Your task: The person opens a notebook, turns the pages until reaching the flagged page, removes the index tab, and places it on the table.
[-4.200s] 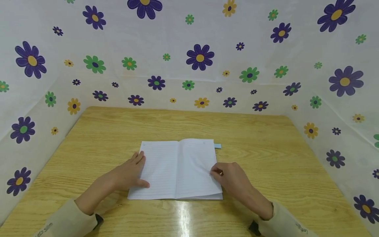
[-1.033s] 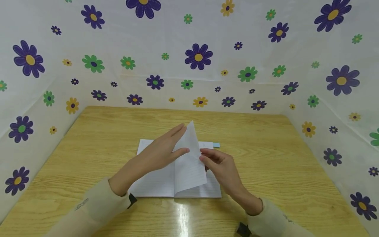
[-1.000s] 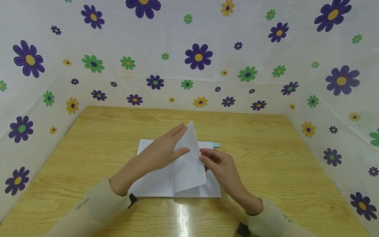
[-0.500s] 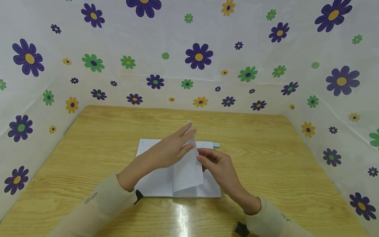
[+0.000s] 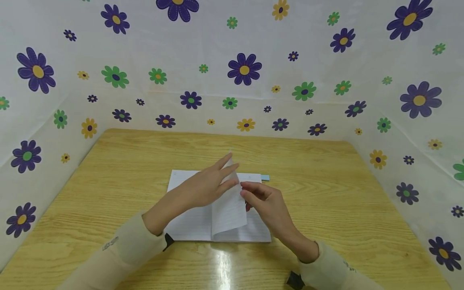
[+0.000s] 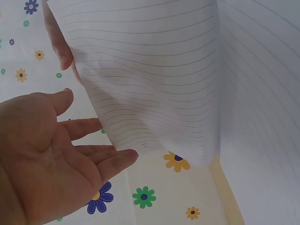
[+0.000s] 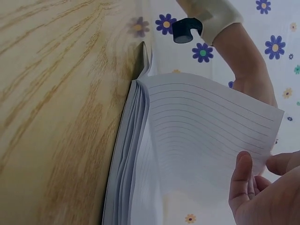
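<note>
An open lined notebook (image 5: 188, 225) lies on the table in the head view, one page (image 5: 228, 213) raised from its right side and leaning left. My right hand (image 5: 266, 201) pinches that page's outer edge between thumb and fingers. Across the notebook reaches my left hand (image 5: 206, 185), its fingers extended at the far corner of the page. In the left wrist view the fingertips (image 6: 126, 157) of this hand meet the page's corner. The right wrist view shows the lifted page (image 7: 211, 117) curving up from the stack of pages, my right index finger (image 7: 241, 173) against it.
A pale blue tab (image 5: 265, 177) sticks out at the notebook's right edge. The wooden table (image 5: 326, 181) is enclosed behind and at the sides by a white flower-patterned cloth (image 5: 217, 44). Dark pieces (image 5: 295, 280) show at both sleeve cuffs.
Earlier my left hand rested on the left page; it has moved right and up to the raised page. My right hand has lifted the page and shifted slightly left with it.
</note>
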`<action>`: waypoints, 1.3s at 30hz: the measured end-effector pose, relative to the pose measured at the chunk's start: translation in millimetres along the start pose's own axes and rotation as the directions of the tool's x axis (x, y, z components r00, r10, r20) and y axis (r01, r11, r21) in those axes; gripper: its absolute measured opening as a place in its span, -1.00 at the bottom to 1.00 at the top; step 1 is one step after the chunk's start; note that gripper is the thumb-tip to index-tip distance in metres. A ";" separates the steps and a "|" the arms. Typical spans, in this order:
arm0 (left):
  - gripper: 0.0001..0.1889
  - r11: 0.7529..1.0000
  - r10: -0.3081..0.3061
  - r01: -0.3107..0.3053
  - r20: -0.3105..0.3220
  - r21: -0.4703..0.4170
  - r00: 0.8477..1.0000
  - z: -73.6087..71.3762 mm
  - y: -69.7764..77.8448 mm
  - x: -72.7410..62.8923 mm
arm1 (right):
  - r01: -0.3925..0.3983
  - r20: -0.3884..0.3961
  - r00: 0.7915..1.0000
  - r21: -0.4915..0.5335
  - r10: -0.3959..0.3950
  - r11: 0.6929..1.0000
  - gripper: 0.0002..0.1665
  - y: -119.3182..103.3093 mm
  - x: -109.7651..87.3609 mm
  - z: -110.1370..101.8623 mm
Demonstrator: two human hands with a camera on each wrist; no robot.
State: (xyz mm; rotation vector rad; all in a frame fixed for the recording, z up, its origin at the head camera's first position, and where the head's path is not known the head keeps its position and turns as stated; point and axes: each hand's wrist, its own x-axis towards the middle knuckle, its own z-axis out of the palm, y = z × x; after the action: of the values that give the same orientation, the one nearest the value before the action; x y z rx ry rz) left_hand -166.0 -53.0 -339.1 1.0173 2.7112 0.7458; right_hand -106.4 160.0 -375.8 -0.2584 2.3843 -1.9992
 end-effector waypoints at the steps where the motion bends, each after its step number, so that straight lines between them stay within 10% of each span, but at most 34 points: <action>1: -0.36 1.000 -0.019 0.019 0.004 -0.001 1.000 -0.5 0.3 -0.7 | 0.001 0.005 1.000 0.005 -0.001 1.000 -0.68 -0.1 -0.2 -0.1; 15: -0.20 0.987 -0.151 0.149 -0.047 -0.056 0.987 -5.4 2.1 -6.4 | 0.032 0.094 0.995 0.015 -0.033 0.999 -0.68 -0.5 -3.0 -0.9; 27: -0.18 0.944 -0.329 0.323 -0.146 -0.062 0.933 -15.8 3.2 -10.0 | 0.019 0.120 0.993 0.026 -0.022 0.999 -0.67 -0.7 -6.1 -1.5; 39: -0.31 0.976 -0.216 0.217 -0.182 -0.014 0.959 -19.8 -17.7 -34.8 | -0.021 0.086 0.996 -0.102 0.030 0.995 -0.61 6.4 -12.3 -17.7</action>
State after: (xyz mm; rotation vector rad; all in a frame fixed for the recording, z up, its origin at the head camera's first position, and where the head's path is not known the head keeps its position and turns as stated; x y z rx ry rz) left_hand -155.9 -95.0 -331.9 0.6661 2.9181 0.8259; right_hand -97.1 180.0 -380.0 -0.3099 2.4251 -1.8192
